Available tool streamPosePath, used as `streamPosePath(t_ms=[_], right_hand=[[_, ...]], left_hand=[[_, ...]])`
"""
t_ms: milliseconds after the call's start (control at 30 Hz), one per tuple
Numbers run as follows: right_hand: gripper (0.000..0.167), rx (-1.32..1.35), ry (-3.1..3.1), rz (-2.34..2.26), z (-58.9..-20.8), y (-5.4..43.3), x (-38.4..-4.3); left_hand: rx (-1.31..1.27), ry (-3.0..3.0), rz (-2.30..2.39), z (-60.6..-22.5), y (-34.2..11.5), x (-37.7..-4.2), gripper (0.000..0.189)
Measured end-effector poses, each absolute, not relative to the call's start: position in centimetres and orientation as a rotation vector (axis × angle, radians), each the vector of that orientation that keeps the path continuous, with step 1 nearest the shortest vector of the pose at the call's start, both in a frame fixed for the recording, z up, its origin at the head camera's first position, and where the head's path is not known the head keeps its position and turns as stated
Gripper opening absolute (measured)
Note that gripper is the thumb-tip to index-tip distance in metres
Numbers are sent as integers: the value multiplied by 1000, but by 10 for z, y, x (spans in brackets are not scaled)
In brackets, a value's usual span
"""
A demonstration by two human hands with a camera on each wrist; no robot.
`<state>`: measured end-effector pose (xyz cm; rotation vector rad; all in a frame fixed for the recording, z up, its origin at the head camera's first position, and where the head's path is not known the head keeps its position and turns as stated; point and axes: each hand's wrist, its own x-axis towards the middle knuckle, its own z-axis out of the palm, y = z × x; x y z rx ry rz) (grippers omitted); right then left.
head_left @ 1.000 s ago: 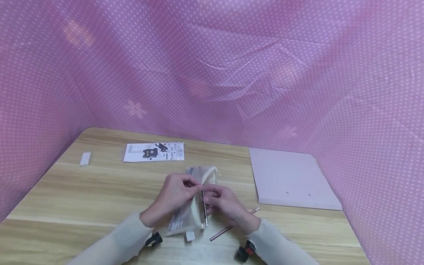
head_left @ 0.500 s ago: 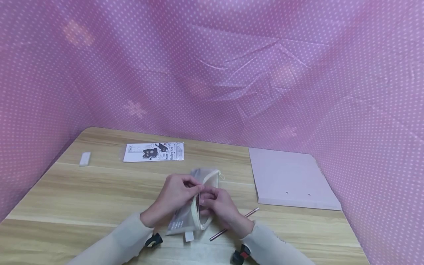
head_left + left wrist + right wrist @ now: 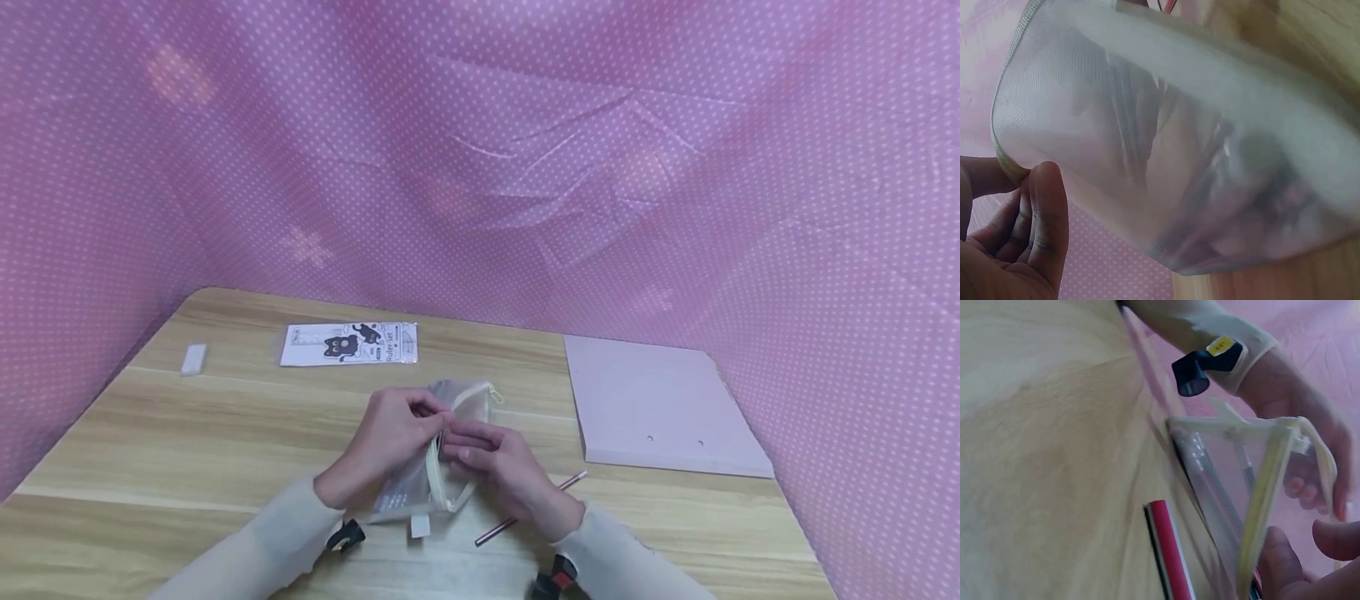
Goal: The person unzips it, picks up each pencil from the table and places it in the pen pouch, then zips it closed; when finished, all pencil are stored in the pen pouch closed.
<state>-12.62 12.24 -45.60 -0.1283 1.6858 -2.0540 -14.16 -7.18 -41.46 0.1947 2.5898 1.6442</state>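
Note:
A translucent mesh zip pouch (image 3: 408,492) stands gaping between my hands. My left hand (image 3: 393,429) pinches the rim of its mouth between thumb and fingers, as the left wrist view also shows at the pouch's edge (image 3: 999,125). At the opening is my right hand (image 3: 502,471), its fingertips partly inside; in the right wrist view its thumb and finger stand apart with nothing between them. Only a short dark bit of the pencil (image 3: 440,436) shows in the mouth. Under my right wrist a metallic pink pencil (image 3: 495,532) lies on the table, red in the right wrist view (image 3: 1169,550).
A packaged ruler set (image 3: 348,345) lies at the back of the wooden table (image 3: 187,450), with a white eraser (image 3: 193,359) to its left. A pale pink folder (image 3: 660,400) covers the right side. Pink dotted cloth (image 3: 480,167) hangs behind the table.
The pencil in my right hand has gone from outside the pouch's rim into its mouth and is now mostly hidden. Both hands and the pouch have shifted slightly left.

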Motion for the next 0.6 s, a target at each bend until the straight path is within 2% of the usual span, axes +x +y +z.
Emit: streamPosePath(t_ms=[367,600], right_hand=[[53,-239,1648,-2027,-444,154,-133],[44,-219,1703,-2104,-439,194,-139]], left_hand=[[192,2644,1636,-416,-73,-144,9],[183,2640,1650,-417,-74,-144,9]])
